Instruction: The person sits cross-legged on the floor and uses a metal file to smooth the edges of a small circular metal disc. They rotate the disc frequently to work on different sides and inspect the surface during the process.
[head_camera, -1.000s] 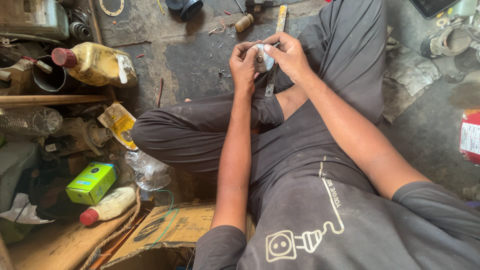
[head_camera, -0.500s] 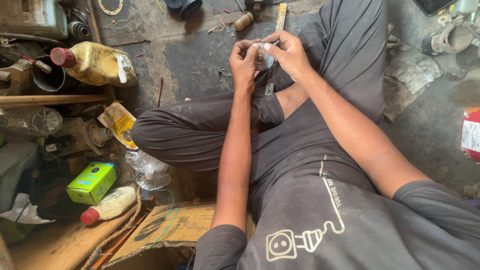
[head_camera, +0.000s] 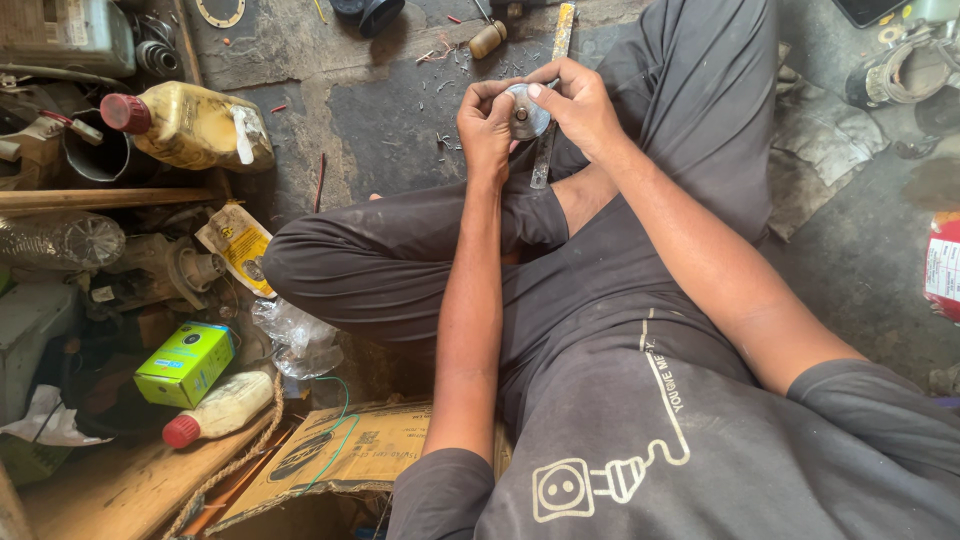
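I hold a small round metal disc (head_camera: 527, 112) with both hands above my crossed legs, over the dark concrete floor (head_camera: 380, 130). The left hand (head_camera: 487, 125) grips the disc's left edge, fingers (head_camera: 478, 100) curled closed around it. The right hand (head_camera: 580, 108) grips the right edge, its thumb pressed flat on the disc's upper face and the remaining fingers wrapped behind. The disc faces the camera and shows a dark centre hole.

Directly below the disc, a long flat metal strip (head_camera: 553, 95) lies on the floor, running from the top edge of the view down to my knee. A small brown cylinder (head_camera: 487, 40) lies near the strip's upper end.

At the floor's left side, a yellow oil bottle with a red cap (head_camera: 190, 125) lies on its side. Further down the left side sit a green carton (head_camera: 186, 362), a pale bottle with a red cap (head_camera: 222, 408) and a flattened cardboard box (head_camera: 340, 455), well apart from both hands.
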